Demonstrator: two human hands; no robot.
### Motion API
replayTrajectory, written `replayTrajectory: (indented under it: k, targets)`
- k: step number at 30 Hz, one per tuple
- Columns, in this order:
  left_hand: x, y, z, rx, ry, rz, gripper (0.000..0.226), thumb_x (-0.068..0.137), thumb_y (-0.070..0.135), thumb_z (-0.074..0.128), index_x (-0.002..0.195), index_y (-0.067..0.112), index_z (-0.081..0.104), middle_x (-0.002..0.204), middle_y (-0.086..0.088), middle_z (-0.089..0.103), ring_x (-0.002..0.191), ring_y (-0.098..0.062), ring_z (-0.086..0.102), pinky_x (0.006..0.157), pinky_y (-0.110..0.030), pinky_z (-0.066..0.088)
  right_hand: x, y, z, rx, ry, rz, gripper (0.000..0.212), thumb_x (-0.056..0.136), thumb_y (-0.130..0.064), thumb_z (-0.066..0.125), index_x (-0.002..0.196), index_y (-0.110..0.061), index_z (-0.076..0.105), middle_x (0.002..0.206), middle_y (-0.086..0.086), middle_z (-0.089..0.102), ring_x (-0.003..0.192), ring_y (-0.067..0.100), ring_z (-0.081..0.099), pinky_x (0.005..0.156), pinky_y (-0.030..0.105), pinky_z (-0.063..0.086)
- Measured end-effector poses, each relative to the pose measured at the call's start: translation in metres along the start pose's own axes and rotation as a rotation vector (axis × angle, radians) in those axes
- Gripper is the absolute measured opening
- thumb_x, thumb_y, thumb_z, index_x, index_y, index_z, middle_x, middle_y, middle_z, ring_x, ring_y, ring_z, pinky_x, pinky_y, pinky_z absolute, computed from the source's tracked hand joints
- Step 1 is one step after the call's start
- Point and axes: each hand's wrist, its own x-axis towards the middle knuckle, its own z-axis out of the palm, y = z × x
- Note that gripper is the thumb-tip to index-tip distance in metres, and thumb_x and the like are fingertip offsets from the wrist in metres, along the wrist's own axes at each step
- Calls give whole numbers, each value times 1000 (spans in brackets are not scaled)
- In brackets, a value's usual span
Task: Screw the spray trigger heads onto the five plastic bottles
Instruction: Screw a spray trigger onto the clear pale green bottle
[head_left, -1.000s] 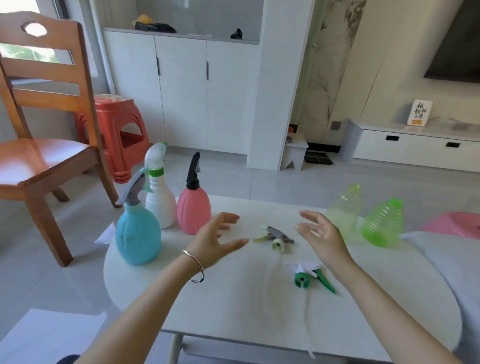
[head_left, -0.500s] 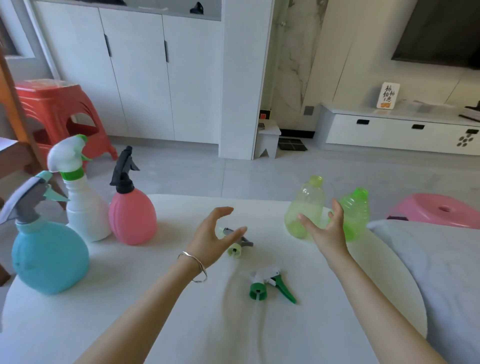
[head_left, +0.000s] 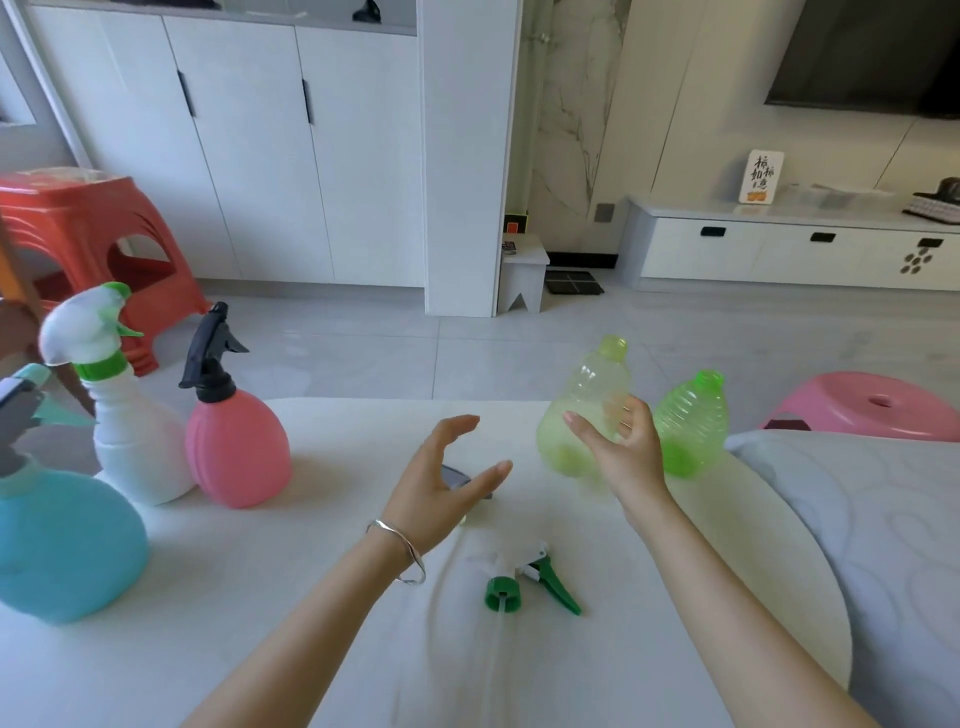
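Observation:
Three bottles with trigger heads on stand at the left of the white table (head_left: 249, 634): a blue bottle (head_left: 62, 545), a white bottle (head_left: 135, 447) and a pink bottle (head_left: 239, 447). My right hand (head_left: 631, 460) wraps around a pale yellow-green bottle (head_left: 587, 384) with no head, beside a bright green ribbed bottle (head_left: 691, 415), also headless. My left hand (head_left: 436, 488) hovers open over a grey trigger head (head_left: 454, 475), mostly hiding it. A green and white trigger head (head_left: 524, 582) with its clear tube lies nearer to me.
A red plastic stool (head_left: 78, 223) and part of a wooden chair (head_left: 15, 291) stand on the floor at the left. A pink stool (head_left: 872, 405) is at the right, behind a grey quilted cushion (head_left: 883, 545) that borders the table's right edge.
My view swung right and closer. My right hand reached to the pale yellow-green bottle and closed around it. My left hand stayed open and drifted over the grey trigger head.

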Motion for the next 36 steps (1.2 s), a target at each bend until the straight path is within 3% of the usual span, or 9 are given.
replayTrajectory:
  k: [2,6,13,17,20,23,29,34,36]
  targets:
    - [-2,0,-3,-25,2,4,86,59,71,65,133,35,39,133,20,45,124,1,41,95,-18,32,-14,-20,8,43,-138,-24,68,63,-42,82,119,-23,49,118,-7,56,110,9,52,90,23,39]
    - [-10,5,-11,-99,-1,9,76,58,58,78,122,47,39,124,25,49,108,15,50,80,-6,43,-47,-50,30,65,-409,-43,74,55,-54,78,117,-24,51,116,-7,59,109,9,57,92,27,46]
    - [-26,-2,-48,-70,141,-23,74,60,42,83,123,27,47,109,18,59,97,-1,62,79,-14,51,-73,-55,57,31,-654,88,61,72,-70,51,118,-31,50,119,-10,59,106,1,58,71,14,45]
    - [-33,-13,-80,-5,202,-88,78,62,38,84,128,23,45,116,6,59,104,-13,60,91,-33,50,-62,-27,57,-308,-493,135,41,85,-55,52,98,-16,57,100,-3,59,90,13,57,72,24,38]
    - [-42,-22,-99,24,212,-113,83,55,50,84,125,26,47,111,12,60,101,-6,60,81,-22,48,-62,-9,63,-528,-471,165,51,79,-57,59,56,-21,31,54,-6,32,51,15,31,52,29,23]
    - [-49,-30,-110,27,194,-139,81,54,52,83,122,29,47,108,16,60,99,-1,60,74,-15,45,-62,-5,74,-654,-440,117,65,70,-67,59,49,-24,16,43,-8,14,43,16,19,48,31,13]
    - [-56,-42,-127,63,171,-150,76,56,49,75,122,29,45,112,12,59,100,-1,58,77,-18,44,-66,0,91,-709,-425,83,58,63,-67,66,56,-23,30,58,-8,34,54,12,36,49,29,23]
    - [-60,-46,-136,60,177,-157,73,56,49,76,119,32,44,109,16,58,98,4,55,73,-14,42,-65,-2,95,-685,-450,124,59,63,-56,74,54,-20,29,50,-6,32,47,14,34,48,30,24]
    - [-61,-47,-137,60,180,-159,73,56,51,79,117,33,44,107,19,57,97,4,55,72,-12,42,-64,-3,95,-613,-467,160,47,64,-49,77,62,-17,41,57,-3,50,48,14,46,49,26,34]
